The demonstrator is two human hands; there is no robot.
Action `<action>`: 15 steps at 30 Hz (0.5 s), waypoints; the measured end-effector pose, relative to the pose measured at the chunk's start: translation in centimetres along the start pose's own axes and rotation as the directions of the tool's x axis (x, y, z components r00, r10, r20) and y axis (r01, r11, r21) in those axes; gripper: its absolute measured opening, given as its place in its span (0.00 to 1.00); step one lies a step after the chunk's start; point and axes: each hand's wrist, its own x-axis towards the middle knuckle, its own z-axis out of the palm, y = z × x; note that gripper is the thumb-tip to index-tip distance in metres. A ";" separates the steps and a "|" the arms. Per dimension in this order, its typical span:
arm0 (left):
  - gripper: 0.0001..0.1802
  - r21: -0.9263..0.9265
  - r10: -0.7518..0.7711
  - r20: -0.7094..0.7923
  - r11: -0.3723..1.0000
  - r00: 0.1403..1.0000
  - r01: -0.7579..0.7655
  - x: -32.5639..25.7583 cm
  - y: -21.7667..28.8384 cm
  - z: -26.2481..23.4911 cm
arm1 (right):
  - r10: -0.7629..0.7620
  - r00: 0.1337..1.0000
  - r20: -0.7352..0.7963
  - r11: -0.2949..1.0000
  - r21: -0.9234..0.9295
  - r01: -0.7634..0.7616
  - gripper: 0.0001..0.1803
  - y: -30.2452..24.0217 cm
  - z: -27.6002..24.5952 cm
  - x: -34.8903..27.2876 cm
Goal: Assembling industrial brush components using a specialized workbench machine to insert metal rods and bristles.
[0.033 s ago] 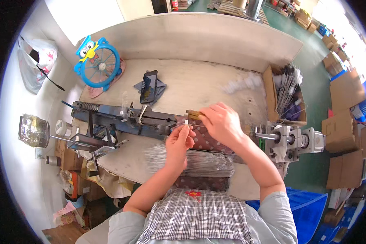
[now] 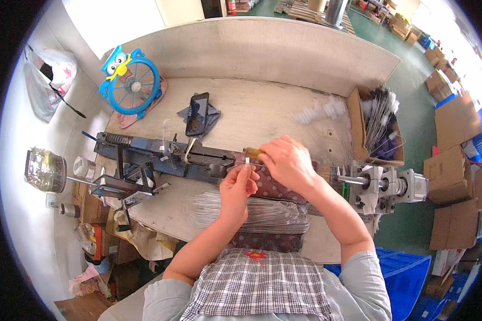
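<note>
My left hand point(image 2: 237, 184) is closed in a pinch, thumb and finger on a small white piece point(image 2: 247, 160). My right hand point(image 2: 290, 165) is closed on a yellow-brown, brass-like piece point(image 2: 253, 153) just above it; its exact kind is unclear. Both hands are close together at the right end of a long dark metal fixture point(image 2: 198, 156), which has a spring at its far left end. A thick bundle of thin silvery wires point(image 2: 262, 215) lies below my hands, on a brown dotted cloth point(image 2: 265, 242).
A phone point(image 2: 197, 115) rests on a grey cloth. Behind the fixture stands a blue cartoon fan point(image 2: 131, 85). A carton point(image 2: 354, 120) of wires and white-tufted rods is at the right, near a metal shaft mechanism point(image 2: 377, 183). A crank frame point(image 2: 126, 187) occupies the left.
My right hand and the yellow-brown piece have shifted slightly, and the piece now looks blurred. My left hand keeps its pinch in nearly the same place.
</note>
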 end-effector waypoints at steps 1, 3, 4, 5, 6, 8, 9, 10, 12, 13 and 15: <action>0.10 -0.008 0.005 0.001 1.000 1.000 -0.005 0.1 0.0 0.0 | -0.007 0.997 0.079 0.999 0.037 0.004 0.07 0.0 0.9 0.0; 0.10 -0.030 0.004 0.015 1.000 1.000 -0.004 0.1 -0.1 -0.4 | -0.034 0.984 0.176 0.997 0.079 0.020 0.09 -0.6 1.1 0.6; 0.11 -0.042 0.005 0.021 0.999 1.000 -0.004 0.3 -0.2 -0.6 | -0.014 0.980 0.198 0.994 0.113 -0.009 0.09 -0.8 0.6 0.8; 0.11 -0.054 0.002 0.018 0.999 1.000 -0.001 0.2 -0.2 -0.8 | 0.013 0.975 0.222 0.989 0.142 -0.046 0.08 -1.0 0.0 0.7; 0.12 -0.013 0.022 0.030 1.000 0.999 -0.021 0.1 -0.3 -1.0 | 0.037 0.964 0.265 0.982 0.171 -0.085 0.09 -1.0 -0.2 0.9; 0.13 0.023 0.042 0.055 0.999 0.998 -0.044 0.1 -0.1 -1.3 | 0.113 0.929 0.353 0.957 0.213 -0.197 0.10 -1.4 -0.3 1.2; 0.16 0.065 0.005 0.081 0.998 0.997 -0.010 0.0 0.0 -1.5 | 0.179 0.883 0.435 0.917 0.253 -0.310 0.10 -1.4 -0.4 1.4; 0.19 0.111 -0.032 0.105 0.994 0.994 0.020 -0.2 0.2 -1.5 | 0.181 0.886 0.427 0.919 0.247 -0.307 0.10 -1.2 -0.5 1.3; 0.23 0.071 -0.072 0.092 0.995 0.993 0.065 -0.3 1.0 -1.0 | 0.234 0.864 0.446 0.877 0.287 -0.385 0.11 -1.0 0.2 1.0; 0.26 0.030 -0.122 0.077 0.992 0.990 0.120 -0.3 1.3 -0.8 | 0.226 0.870 0.439 0.878 0.294 -0.377 0.11 -1.2 0.3 0.9; 0.27 -0.039 -0.121 0.117 0.991 0.986 0.126 0.1 0.5 -1.0 | 0.110 0.974 0.198 0.971 0.186 -0.147 0.11 -1.8 0.4 0.2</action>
